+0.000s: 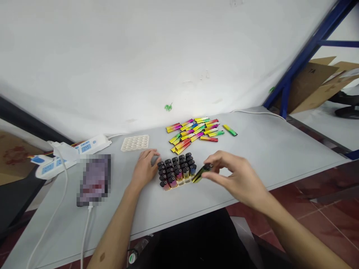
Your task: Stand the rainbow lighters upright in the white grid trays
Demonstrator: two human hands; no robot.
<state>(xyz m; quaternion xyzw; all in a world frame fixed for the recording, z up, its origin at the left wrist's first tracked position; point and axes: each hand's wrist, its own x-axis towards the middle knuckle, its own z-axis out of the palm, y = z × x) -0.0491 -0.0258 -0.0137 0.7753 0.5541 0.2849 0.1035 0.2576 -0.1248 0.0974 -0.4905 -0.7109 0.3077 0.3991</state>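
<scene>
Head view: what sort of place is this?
Probably a workshop or stockroom bench: rows of lighter-like items stand in a holed tray, with a power strip nearby and cardboard boxes by a blue frame.

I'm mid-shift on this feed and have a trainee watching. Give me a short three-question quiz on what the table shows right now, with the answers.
1. True or false: the white tray to the left of the loose lighters holds no lighters.

2. What is the right hand holding?
A) A power strip
B) A tilted lighter
C) A cardboard box

3. Fill in the blank with "wall" or "person": the open holes that show in the loaded tray are along its side nearest the ____.

Key: 1. True. 2. B. 3. Person.
</scene>
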